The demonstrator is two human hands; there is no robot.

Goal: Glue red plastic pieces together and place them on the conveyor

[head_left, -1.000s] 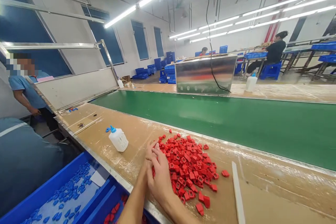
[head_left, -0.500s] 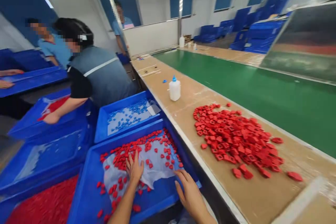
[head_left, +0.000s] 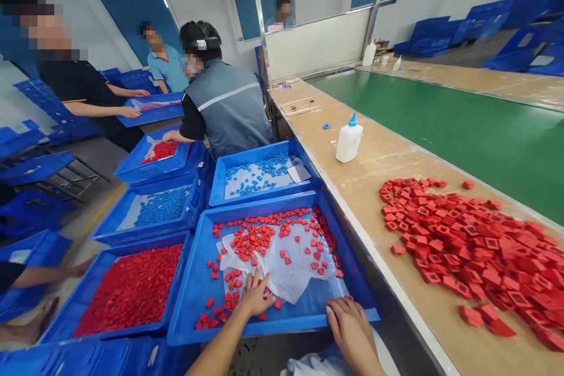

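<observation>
My left hand (head_left: 255,298) lies over the near part of a blue tray (head_left: 247,329), fingers spread, on a crumpled white sheet (head_left: 295,285) with small red plastic pieces (head_left: 253,241) around it. Some pieces sit beside and under its fingers, and I see none held. At the tray's near right rim, my right hand (head_left: 352,326) has its fingers bent over the edge and its thumb on the outer side. The red pieces lie scattered along the tray's far side, its right side and its near left corner.
A large heap of red pieces (head_left: 476,247) covers the bench (head_left: 379,229) at right, near a white bottle (head_left: 349,142) with a blue cap. Trays of blue pieces (head_left: 259,173) and red pieces (head_left: 132,288) adjoin mine. Co-workers, including one in a grey vest (head_left: 235,106), are at left.
My view has swung left. My left hand has drawn nearer to me across the tray, and my right hand has come down onto the tray's rim. A person carrying a tray now shows at left.
</observation>
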